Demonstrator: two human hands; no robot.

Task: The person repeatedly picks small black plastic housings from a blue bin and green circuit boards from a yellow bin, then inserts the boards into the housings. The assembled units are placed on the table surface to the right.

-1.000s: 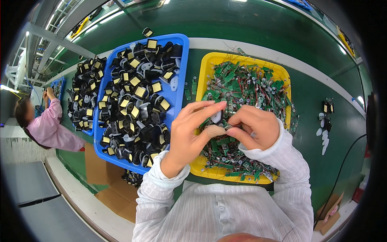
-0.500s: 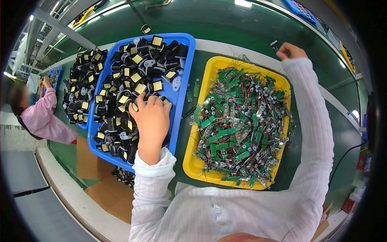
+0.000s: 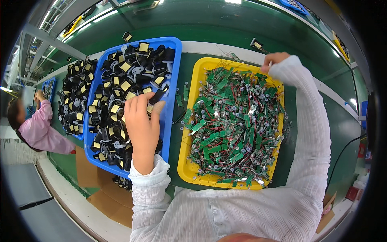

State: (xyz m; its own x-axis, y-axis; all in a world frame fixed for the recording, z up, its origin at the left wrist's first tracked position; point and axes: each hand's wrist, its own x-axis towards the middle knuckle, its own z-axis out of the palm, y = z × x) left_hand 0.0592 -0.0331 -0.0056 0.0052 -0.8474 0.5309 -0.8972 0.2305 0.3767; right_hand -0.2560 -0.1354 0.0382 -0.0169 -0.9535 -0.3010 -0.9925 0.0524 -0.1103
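Over the blue tray point(image 3: 172, 97), my left hand point(image 3: 142, 127) pinches a black plastic part point(image 3: 156, 97) between thumb and fingers. Around it in that tray lie many similar black parts with pale yellow square pads and grey oval tabs. My right hand point(image 3: 278, 61) is above the far right corner of the yellow tray point(image 3: 182, 163), its fingers curled together; whatever is in them is hidden. Green circuit boards point(image 3: 238, 125) with thin red and black wires fill the yellow tray. Beyond my right hand, a small black-and-white part point(image 3: 256, 43) lies on the green belt.
A second heap of black parts point(image 3: 76, 97) stands left of the blue tray. Further left sits a person in pink point(image 3: 38, 125). Loose circuit boards point(image 3: 185, 92) lie between the trays. A cardboard box point(image 3: 109, 201) is below, and another black part point(image 3: 127, 36) rests beyond the blue tray.
My right hand has let go of the small part, now on the belt, and drawn back toward the yellow tray. My left hand has picked up a black part. The view has shifted slightly.
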